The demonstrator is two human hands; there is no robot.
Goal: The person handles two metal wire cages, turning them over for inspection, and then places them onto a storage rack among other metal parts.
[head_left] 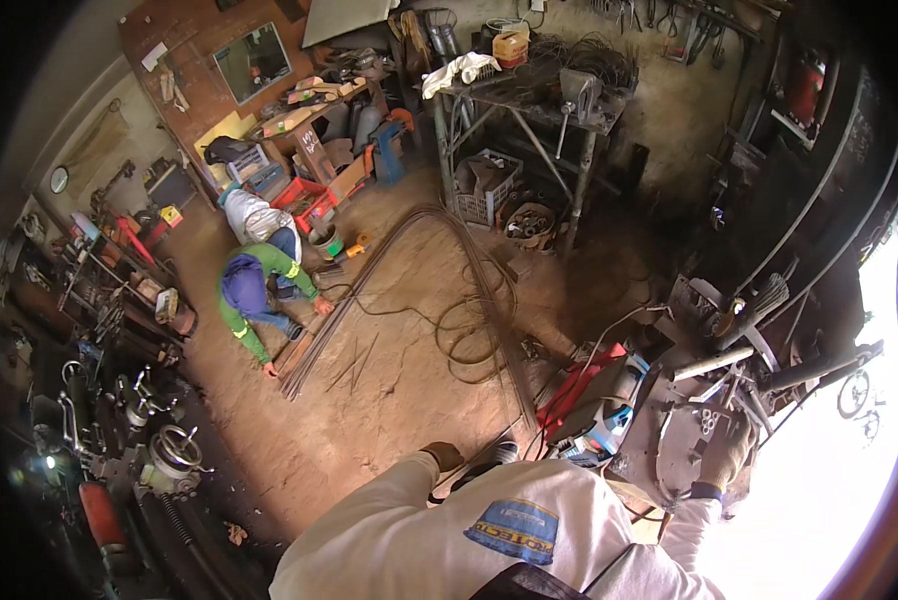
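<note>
My left hand (445, 456), in what looks like a brown glove, hangs low in front of me near my shoe; its fingers are hidden. On the right, my right hand (729, 452), in a pale grey glove, reaches over a metal worktable (634, 455). Its fingers are too indistinct to show whether anything is held. Beside it on the tabletop lie several small metal rings (707, 420) and a curved metal strip (663, 440). A long bundle of thin metal rods (369, 262) arches across the floor, one end near my feet.
A crouching co-worker in green sleeves (254, 285) has hands near the rods' far end. Coiled cable (459, 345) lies on the floor. A red and blue machine (594, 405) stands beside the worktable. Behind are a bench with a vise (579, 95) and, left, machinery with a handwheel (177, 450).
</note>
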